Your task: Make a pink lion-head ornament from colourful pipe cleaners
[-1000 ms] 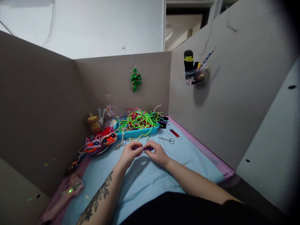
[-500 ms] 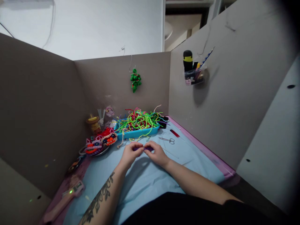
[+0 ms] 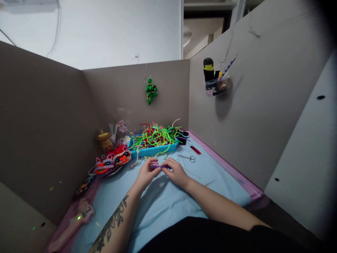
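Between my two hands is a small purple pipe cleaner piece point(image 3: 156, 166), held low over the blue cloth point(image 3: 173, 203). My left hand point(image 3: 147, 173) pinches one end of it, thumb and fingertips closed. From the other side, my right hand point(image 3: 177, 171) grips it in the same way, fingers curled. The fingertips nearly meet and cover part of the piece, so its full shape is hidden. Just behind the hands stands a blue tray point(image 3: 147, 151) heaped with colourful pipe cleaners point(image 3: 160, 135).
Small scissors point(image 3: 188, 158) and a red strip point(image 3: 195, 150) lie to the right. At the left, a metal dish point(image 3: 116, 173) holds colourful fuzzy figures point(image 3: 105, 166), and a pink glue gun point(image 3: 76, 225) lies nearer me. Grey panels point(image 3: 137, 84) surround the table.
My fingers have shifted slightly, and more of the purple piece shows between them. The whole view has moved a little; both hands keep their hold.
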Available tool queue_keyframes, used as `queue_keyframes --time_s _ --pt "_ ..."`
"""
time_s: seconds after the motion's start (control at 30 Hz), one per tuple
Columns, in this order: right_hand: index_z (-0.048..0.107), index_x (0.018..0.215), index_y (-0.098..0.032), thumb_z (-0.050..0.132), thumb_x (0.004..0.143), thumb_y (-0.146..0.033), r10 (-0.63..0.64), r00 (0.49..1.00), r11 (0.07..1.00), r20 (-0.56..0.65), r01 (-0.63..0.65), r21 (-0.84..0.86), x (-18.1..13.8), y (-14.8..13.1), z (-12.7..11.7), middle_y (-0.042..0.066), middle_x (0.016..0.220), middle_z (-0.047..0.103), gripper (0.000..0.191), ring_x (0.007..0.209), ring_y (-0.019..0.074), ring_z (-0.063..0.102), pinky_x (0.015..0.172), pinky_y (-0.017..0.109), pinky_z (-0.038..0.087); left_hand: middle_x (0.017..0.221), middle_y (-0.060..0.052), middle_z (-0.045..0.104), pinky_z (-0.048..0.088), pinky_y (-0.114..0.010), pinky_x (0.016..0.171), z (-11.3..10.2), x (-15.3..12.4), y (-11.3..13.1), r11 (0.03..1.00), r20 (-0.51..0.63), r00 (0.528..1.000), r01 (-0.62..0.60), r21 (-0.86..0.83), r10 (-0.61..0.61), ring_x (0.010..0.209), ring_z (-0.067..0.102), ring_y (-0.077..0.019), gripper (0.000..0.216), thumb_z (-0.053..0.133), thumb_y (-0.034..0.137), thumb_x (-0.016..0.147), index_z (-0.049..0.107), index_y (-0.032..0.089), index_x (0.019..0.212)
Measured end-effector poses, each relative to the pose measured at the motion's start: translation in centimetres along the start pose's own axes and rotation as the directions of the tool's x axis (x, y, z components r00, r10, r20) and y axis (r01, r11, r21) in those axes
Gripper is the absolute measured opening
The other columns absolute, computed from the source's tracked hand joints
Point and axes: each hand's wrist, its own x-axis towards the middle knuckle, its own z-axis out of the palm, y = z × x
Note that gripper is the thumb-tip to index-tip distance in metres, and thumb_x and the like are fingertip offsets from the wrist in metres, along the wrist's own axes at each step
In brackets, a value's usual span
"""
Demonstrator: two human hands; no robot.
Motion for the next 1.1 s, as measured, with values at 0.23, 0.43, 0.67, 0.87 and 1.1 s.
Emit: queue_keyframes --time_s 0.23,0.43,0.67,0.87,1.1 --pt "0.061 0.077 -0.019 0.058 0.080 -0.015 -0.063 0.998 0.997 0.026 0.064 -0.043 0.1 -0.2 -0.3 0.002 0.073 0.056 0.006 0.071 0.0164 0.051 0.066 0.029 0.042 0.074 -0.001 0.062 0.045 -0.025 0.062 0.0 -0.3 0.7 0.983 0.057 0.986 0.159 -0.089 -0.154 0.065 0.061 -0.0136 0.047 0.079 0.037 0.060 0.051 0.015 0.091" --pt "0.062 0.089 -0.020 0.058 0.081 -0.016 -0.101 0.995 0.994 -0.002 0.101 -0.031 0.0 -0.1 -0.3 0.004 0.081 0.061 0.009 0.078 0.0177 0.054 0.071 0.030 0.045 0.065 0.002 0.059 0.038 -0.020 0.053 0.0 -0.3 1.1 0.972 0.050 0.984 0.176 -0.152 -0.171 0.054 0.054 -0.0087 0.045 0.080 0.036 0.059 0.052 0.015 0.086" --pt "0.062 0.084 -0.020 0.059 0.079 -0.016 -0.122 0.993 0.990 -0.007 0.121 -0.067 0.0 -0.3 -0.4 0.004 0.080 0.059 0.007 0.078 0.0180 0.054 0.073 0.032 0.045 0.079 -0.001 0.059 0.039 -0.021 0.055 -0.2 -0.2 0.6 0.968 0.082 0.986 0.159 -0.192 -0.146 0.058 0.052 -0.0069 0.038 0.080 0.033 0.059 0.053 0.014 0.078" --pt "0.064 0.081 -0.021 0.061 0.075 -0.013 -0.081 0.996 0.996 0.041 0.082 -0.019 0.1 -0.4 -0.5 0.004 0.086 0.057 0.010 0.084 0.0180 0.054 0.078 0.032 0.045 0.085 -0.001 0.055 0.041 -0.023 0.058 -0.3 -0.3 0.7 0.983 0.138 0.986 0.115 -0.142 -0.095 0.060 0.051 -0.0070 0.032 0.080 0.031 0.058 0.056 0.012 0.069" --pt "0.062 0.079 -0.020 0.061 0.075 -0.014 -0.085 0.994 0.996 0.061 0.084 0.031 0.0 -0.1 -0.3 0.004 0.089 0.055 0.007 0.085 0.0172 0.054 0.079 0.032 0.045 0.071 0.001 0.054 0.039 -0.022 0.056 -0.3 -0.3 0.9 0.985 0.157 0.983 0.113 -0.127 -0.092 0.058 0.049 -0.0080 0.032 0.080 0.034 0.059 0.056 0.013 0.067"
